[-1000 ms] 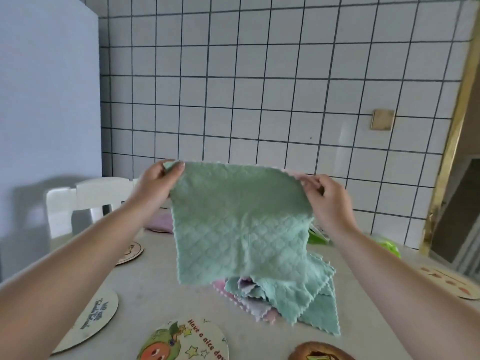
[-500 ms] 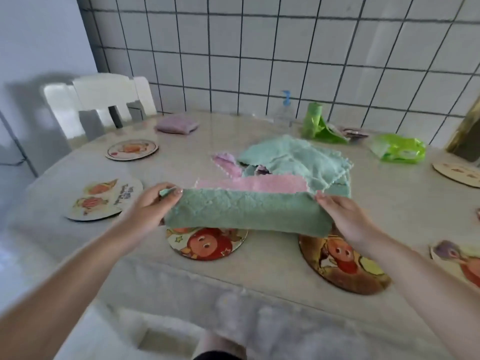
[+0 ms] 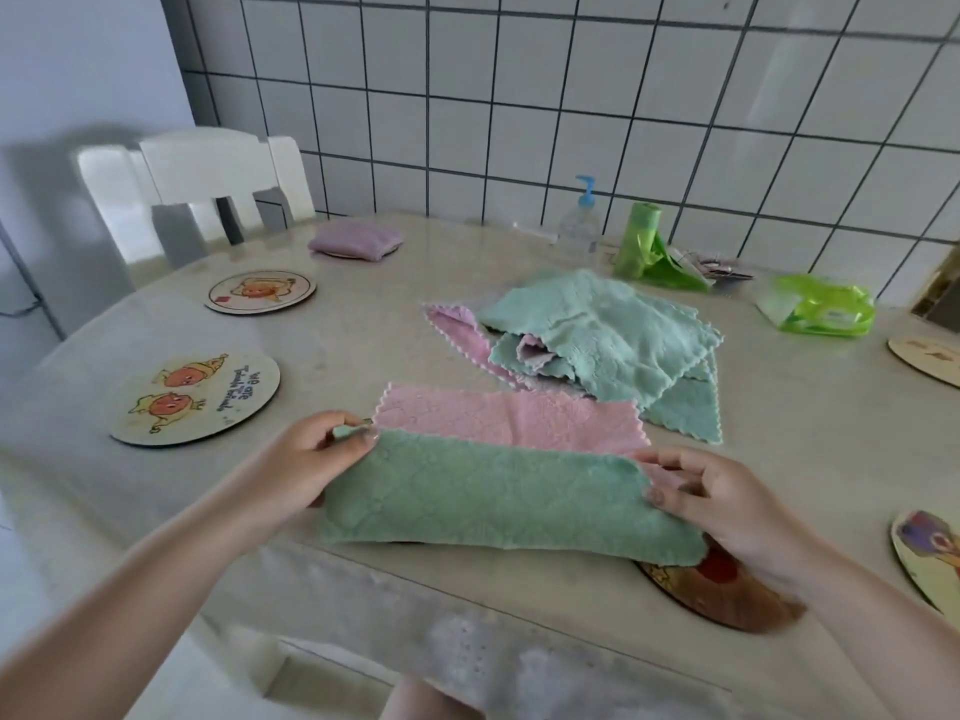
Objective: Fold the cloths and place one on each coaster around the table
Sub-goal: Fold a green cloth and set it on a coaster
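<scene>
Cloth betw. L grip, R grip.

Green cloth half-folded (pink inside) — over coaster.

Hidden and cut-off parts from where I watch

The cloth I hold covers most of the brown coaster; two coasters run off the right edge, and the bottom of the cloth pile is buried.

Pale table carries: round coasters, loose cloth pile, half-folded green-pink cloth at near edge, pump bottle, green bags.
</scene>
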`<state>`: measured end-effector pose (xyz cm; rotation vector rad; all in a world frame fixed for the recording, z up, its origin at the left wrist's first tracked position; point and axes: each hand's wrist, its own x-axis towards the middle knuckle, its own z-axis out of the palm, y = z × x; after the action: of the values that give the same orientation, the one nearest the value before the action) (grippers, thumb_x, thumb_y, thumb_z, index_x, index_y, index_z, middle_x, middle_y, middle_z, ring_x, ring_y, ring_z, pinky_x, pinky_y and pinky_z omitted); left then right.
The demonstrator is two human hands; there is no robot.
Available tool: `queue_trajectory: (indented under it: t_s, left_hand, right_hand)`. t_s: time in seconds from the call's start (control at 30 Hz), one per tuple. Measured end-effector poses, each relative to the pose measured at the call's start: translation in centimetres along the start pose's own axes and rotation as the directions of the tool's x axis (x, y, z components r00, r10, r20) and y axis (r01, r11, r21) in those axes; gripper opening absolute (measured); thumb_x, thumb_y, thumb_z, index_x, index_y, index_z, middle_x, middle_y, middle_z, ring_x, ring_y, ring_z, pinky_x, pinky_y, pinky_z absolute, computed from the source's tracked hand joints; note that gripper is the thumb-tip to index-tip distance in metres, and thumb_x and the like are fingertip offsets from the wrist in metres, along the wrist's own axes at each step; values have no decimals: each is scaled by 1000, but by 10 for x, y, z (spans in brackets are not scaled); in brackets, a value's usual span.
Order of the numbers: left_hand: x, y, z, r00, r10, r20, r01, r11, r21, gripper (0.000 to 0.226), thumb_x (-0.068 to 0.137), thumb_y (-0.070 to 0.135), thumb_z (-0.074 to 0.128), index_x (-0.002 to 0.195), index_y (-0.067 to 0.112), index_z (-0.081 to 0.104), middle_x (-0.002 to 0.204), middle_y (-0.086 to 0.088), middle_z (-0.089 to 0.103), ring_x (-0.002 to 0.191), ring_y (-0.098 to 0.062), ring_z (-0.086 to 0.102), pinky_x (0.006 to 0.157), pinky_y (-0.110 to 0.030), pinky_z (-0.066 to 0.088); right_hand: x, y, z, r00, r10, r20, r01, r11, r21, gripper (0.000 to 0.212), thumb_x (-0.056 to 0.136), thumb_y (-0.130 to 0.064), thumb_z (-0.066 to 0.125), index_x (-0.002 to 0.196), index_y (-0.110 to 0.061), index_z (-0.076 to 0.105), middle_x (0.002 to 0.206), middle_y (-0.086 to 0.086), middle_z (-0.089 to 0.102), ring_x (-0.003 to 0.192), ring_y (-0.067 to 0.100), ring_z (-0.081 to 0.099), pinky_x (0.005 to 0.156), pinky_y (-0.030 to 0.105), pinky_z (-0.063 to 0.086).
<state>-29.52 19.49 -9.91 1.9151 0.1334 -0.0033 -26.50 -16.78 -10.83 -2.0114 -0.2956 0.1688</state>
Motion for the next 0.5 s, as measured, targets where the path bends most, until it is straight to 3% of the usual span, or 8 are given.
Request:
queue_trajectory:
  t_s: [0.07,0.13,0.23,0.37,0.43,0.5]
  left_hand:
    - [17,4,1,1000,23,-8,-23,999,32,11,90,23,57,87,18,66,79,-11,63,74,-24,58,62,-31,40]
    - [35,9,3,999,52,-16,-50,992,113,11,90,25,57,91,17,66,80,-8,65,73,-24,61,63,-32,43]
    - [60,11,3,993,115,-13,-103,928,359,15,89,35,56,91,22,64,81,-11,67,65,-25,60,58,-29,41]
    - [84,13,6,987,159,4,-134,822,553,15,89,39,53,89,25,60,78,-3,66,55,-15,54,50,-27,38]
    - [92,12,7,987,161,13,-137,791,596,16,89,40,53,89,25,59,76,0,64,52,-13,53,47,-25,37]
    - [99,10,6,987,161,10,-133,779,613,16,89,40,53,89,25,59,76,3,62,55,-12,55,48,-26,40]
  right_hand:
    - [8,-1,-4,999,-5,-36,4,999,-33,41,54,-59,79,91,-44,70,90,0,67,79,7,60,74,18,47]
    - [18,-2,-7,995,-20,-102,10,995,-101,23,74,-32,74,93,-43,66,99,-4,70,90,20,66,80,27,50]
    - [35,0,-8,977,-33,-210,-13,977,-213,19,87,-22,60,96,-39,64,88,6,72,77,40,60,68,33,43]
    - [52,-1,-5,958,-30,-285,-57,954,-294,15,90,-28,55,98,-28,67,76,7,70,60,32,57,58,33,43]
    - [60,2,-6,957,-4,-289,-90,946,-311,15,91,-32,53,95,-28,67,50,-4,56,43,15,43,51,27,31]
    - [68,3,-7,958,30,-287,-132,931,-342,16,92,-34,51,94,-28,65,40,-8,40,38,9,33,48,25,25]
